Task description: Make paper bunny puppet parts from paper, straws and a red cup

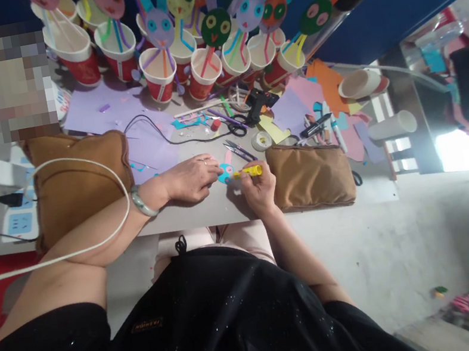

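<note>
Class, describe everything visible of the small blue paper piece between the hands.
The blue paper piece looks thin, roughly round, and appears to lie on the pale table. A pink ear-like strip extends from its far edge; a pink spot marks its surface. The left hand seems to touch its left edge; a yellow tube in the right hand points at its right side. Finer marks are unclear.
</note>
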Tool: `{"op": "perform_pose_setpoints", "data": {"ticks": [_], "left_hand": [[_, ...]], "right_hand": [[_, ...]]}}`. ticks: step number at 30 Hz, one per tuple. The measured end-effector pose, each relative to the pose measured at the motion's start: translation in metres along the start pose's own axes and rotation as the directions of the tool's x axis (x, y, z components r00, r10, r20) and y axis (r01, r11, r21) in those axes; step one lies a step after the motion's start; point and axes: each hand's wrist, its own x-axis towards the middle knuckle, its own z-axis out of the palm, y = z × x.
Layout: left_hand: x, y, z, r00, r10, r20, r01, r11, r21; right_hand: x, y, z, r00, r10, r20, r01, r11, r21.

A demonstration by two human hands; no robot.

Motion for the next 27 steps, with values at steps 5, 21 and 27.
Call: {"op": "perform_pose_setpoints", "data": {"ticks": [5, 21, 27], "left_hand": [[0.000, 0.000, -0.001, 0.999, 0.020, 0.025, -0.020, 1.000, 0.016], [-0.001, -0.003, 0.002, 0.999, 0.035, 0.037, -0.037, 0.999, 0.035], [-0.002, -0.003, 0.002, 0.999, 0.014, 0.029, -0.014, 1.000, -0.021]], "right_hand": [[0.013, -0.017, -0.004, 0.977, 0.161, 0.138, -0.192, 0.947, 0.256], [0.027, -0.027, -0.011, 0.922, 0.223, 0.318, -0.255, 0.965, 0.064], [0.029, -0.027, -0.007, 0.935, 0.129, 0.331, -0.116, 0.992, -0.059]]}}
